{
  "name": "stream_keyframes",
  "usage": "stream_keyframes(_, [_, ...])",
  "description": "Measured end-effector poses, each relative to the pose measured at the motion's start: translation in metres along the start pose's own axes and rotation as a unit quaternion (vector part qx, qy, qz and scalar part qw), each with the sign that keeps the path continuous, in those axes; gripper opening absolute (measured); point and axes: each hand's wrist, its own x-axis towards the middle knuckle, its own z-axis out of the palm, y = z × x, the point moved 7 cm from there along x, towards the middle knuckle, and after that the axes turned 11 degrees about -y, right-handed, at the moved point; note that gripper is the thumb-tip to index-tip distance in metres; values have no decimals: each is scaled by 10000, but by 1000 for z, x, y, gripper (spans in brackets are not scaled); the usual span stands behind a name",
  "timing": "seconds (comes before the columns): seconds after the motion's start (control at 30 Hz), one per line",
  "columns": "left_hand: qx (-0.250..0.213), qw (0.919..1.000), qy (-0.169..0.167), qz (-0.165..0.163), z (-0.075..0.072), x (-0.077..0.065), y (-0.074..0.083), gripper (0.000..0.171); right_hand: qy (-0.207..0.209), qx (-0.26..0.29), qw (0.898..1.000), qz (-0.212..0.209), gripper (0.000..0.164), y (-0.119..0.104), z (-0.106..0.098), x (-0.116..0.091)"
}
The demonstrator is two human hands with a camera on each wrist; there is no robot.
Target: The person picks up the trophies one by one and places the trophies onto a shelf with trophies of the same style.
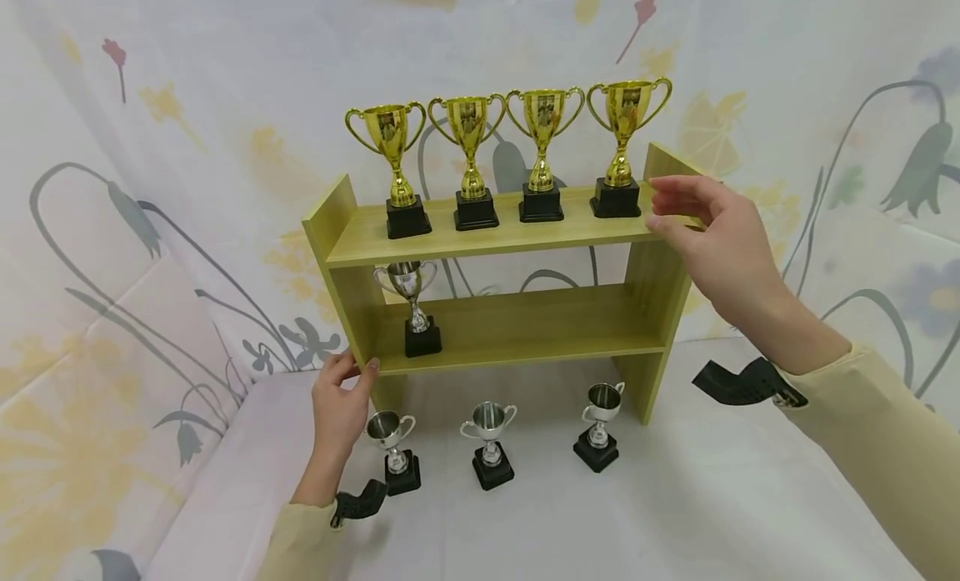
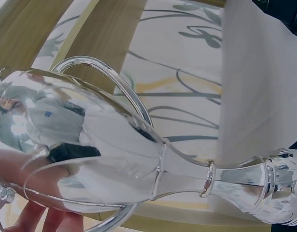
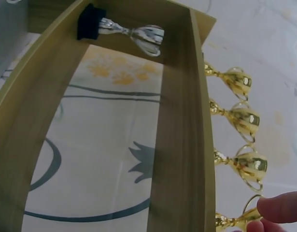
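Note:
In the head view my left hand (image 1: 339, 406) grips the lower left side of the wooden shelf (image 1: 525, 246), its thumb at the panel's front edge. A silver trophy (image 2: 100, 140) on the table fills much of the left wrist view and partly hides that hand. My right hand (image 1: 712, 239) is at the shelf's upper right end with fingers and thumb apart, holding nothing. Beside its fingertips stands the rightmost gold trophy (image 1: 624, 122), upright on the top board. Several gold trophies in all form a row there. One silver trophy (image 1: 411, 293) stands at the left of the middle board.
Three small silver trophies stand on the white tabletop (image 1: 555, 531) before the shelf: one by my left wrist (image 1: 390, 435), one in the middle (image 1: 489, 423) and one at the right (image 1: 602, 406). A flower-printed cloth (image 1: 262, 89) hangs behind the shelf.

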Motion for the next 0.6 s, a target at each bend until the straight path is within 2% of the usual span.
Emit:
stream_keyframes(0.3, [-18,10000,-57,-5,0,1,1,32,422,-373,9983,-156,35,15,1,-25])
stream_keyframes(0.6, [26,10000,-47,-15,-1,0,3,31,224,-513,9983,-190,32,51,13,-47])
